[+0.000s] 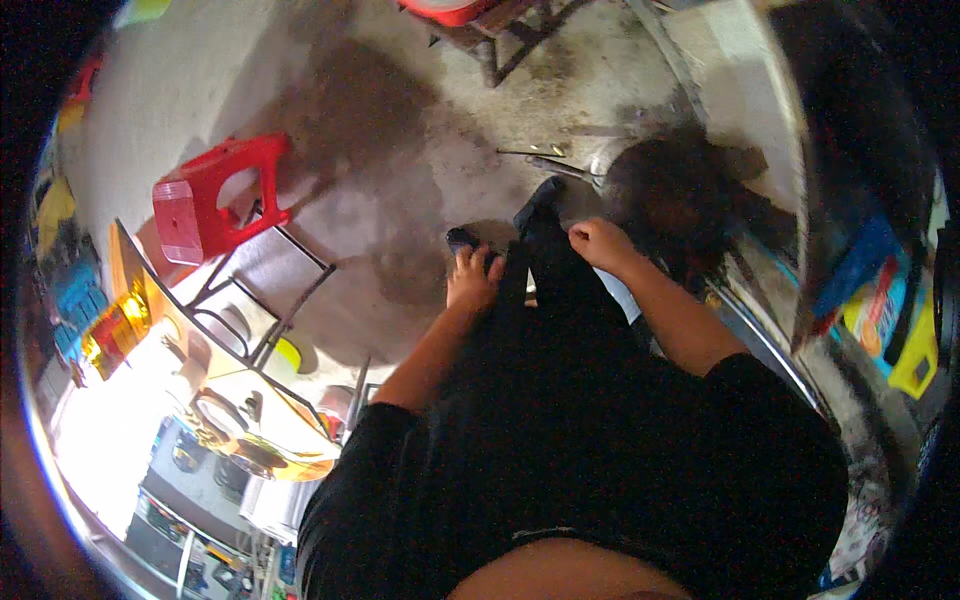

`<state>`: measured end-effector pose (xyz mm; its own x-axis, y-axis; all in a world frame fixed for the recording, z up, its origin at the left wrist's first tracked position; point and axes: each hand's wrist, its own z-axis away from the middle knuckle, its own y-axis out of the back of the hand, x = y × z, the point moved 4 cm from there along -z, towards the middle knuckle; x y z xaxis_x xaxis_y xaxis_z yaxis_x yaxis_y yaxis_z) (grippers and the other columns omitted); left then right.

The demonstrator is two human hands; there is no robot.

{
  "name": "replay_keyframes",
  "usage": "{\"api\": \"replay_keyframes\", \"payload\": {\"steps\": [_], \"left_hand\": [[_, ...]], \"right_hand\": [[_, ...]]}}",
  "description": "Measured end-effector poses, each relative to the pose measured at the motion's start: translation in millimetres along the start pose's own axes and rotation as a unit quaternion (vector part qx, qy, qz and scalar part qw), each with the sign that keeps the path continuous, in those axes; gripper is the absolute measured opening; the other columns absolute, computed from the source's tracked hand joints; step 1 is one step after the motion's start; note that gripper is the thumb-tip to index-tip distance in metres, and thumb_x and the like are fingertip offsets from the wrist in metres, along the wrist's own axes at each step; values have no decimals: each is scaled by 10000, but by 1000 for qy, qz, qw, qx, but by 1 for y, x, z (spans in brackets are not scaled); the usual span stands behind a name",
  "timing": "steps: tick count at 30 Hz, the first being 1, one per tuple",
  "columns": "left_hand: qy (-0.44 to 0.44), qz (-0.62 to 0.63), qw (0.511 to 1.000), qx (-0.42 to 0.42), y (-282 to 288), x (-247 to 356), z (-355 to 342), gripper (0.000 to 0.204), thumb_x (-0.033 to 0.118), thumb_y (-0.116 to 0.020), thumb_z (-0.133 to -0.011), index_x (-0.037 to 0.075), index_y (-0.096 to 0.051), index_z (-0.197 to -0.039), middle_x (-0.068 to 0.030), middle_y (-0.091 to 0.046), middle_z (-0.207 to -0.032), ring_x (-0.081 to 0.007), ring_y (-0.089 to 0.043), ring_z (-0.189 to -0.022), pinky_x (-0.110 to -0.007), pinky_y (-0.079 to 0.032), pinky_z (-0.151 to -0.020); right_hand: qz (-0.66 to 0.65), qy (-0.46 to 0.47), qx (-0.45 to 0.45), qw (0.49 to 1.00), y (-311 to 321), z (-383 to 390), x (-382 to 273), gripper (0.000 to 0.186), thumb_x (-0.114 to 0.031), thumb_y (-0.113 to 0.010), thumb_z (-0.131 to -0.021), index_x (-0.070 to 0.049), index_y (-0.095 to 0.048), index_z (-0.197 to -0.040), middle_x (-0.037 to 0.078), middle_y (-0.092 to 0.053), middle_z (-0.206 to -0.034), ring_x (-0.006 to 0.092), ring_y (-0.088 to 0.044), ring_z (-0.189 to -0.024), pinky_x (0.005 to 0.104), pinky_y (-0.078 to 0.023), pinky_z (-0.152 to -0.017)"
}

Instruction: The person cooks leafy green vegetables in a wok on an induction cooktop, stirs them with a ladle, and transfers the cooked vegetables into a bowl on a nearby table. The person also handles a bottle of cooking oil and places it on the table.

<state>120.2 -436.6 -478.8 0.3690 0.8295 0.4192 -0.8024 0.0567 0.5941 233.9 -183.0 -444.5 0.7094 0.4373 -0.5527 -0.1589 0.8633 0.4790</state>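
Observation:
My left hand (473,280) rests on or just above my left leg, its fingers apart with nothing between them. Beside my right leg, my right hand (600,245) is curled closed with the knuckles forward; anything inside it is hidden. Black trousers (560,265) cover my legs, and my two dark-covered feet (540,198) point forward on the floor. Ahead of them lie thin metal tools (560,166), too small to identify. A dark, rounded shape (665,190) lies in shadow right of my feet.
A red plastic stool (225,195) stands at the left near a table with thin metal legs (300,300). A yellow-green round thing (287,355) sits below that table. Far ahead is a low wooden stool (490,40) bearing something red. Colourful packaging (880,310) lines the right.

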Motion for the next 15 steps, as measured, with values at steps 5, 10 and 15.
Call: {"api": "replay_keyframes", "payload": {"steps": [5, 10, 15], "left_hand": [[106, 78, 991, 39, -40, -87, 24, 488, 404, -527, -907, 145, -437, -1311, -180, -392, -1351, -394, -437, -1201, -488, -368, -983], [181, 179, 958, 132, -71, -141, 34, 532, 369, -553, -899, 67, -425, -1318, -257, -351, -1365, -430, -368, -1252, -490, -316, -1027], [172, 212, 952, 135, -73, -159, 36, 533, 274, -562, -895, 5, -398, -1326, -258, -339, -1363, -418, -346, -1264, -468, -292, -1049]], "right_hand": [[176, -12, -49, 983, -81, -154, 11, 242, -270, -559, -804, -69, -687, -849, 180, -648, -852, 349, -633, -834, 473, -502, -731], [362, -11, -69, 930, -176, -312, 50, 261, -209, -543, -814, -58, -683, -974, 161, -621, -1102, 323, -614, -1006, 443, -517, -782], [421, -36, -67, 904, -236, -412, 99, 223, -111, -548, -803, -44, -683, -967, 130, -643, -1078, 279, -626, -1006, 407, -526, -766]]}}
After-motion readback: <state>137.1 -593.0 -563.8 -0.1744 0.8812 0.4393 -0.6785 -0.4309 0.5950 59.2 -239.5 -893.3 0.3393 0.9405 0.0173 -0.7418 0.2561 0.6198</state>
